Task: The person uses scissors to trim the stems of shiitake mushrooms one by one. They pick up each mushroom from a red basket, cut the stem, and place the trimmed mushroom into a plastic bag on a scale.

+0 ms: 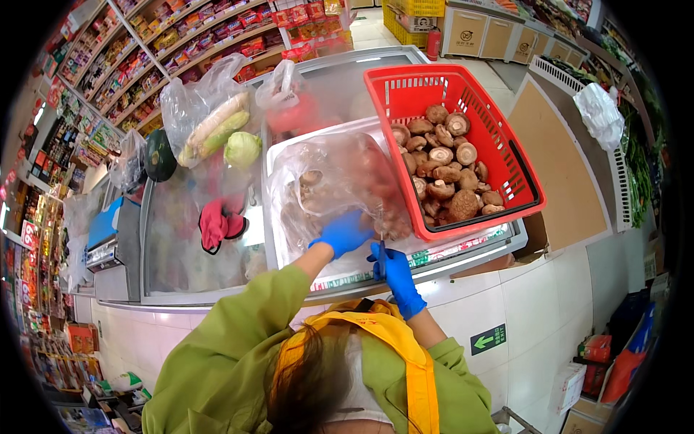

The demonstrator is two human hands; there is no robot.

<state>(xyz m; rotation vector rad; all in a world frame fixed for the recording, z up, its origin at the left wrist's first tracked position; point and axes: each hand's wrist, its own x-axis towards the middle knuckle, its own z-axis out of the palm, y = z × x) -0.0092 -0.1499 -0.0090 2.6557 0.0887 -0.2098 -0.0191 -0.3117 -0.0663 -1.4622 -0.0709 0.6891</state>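
A clear plastic bag (325, 163) of mushrooms lies in a white foam box (274, 228) on a glass-topped freezer. My left hand (344, 234), in a blue glove, rests at the bag's near side; whether its fingers grip the plastic is hard to see. Just right of it, my gloved right hand (394, 271) is closed around a dark-handled tool (382, 259), perhaps a knife or scissors, its tip pointing at the bag. A red shopping basket (461, 81) holding many brown mushrooms (447, 173) stands beyond, to the right.
Pink-and-black gloves (219, 225), a cabbage (242, 150), bagged long vegetables (217, 130) and a dark green squash (159, 155) lie on the freezer's left part. A scale (114, 244) stands at its left end. Snack shelves (179, 43) rise behind.
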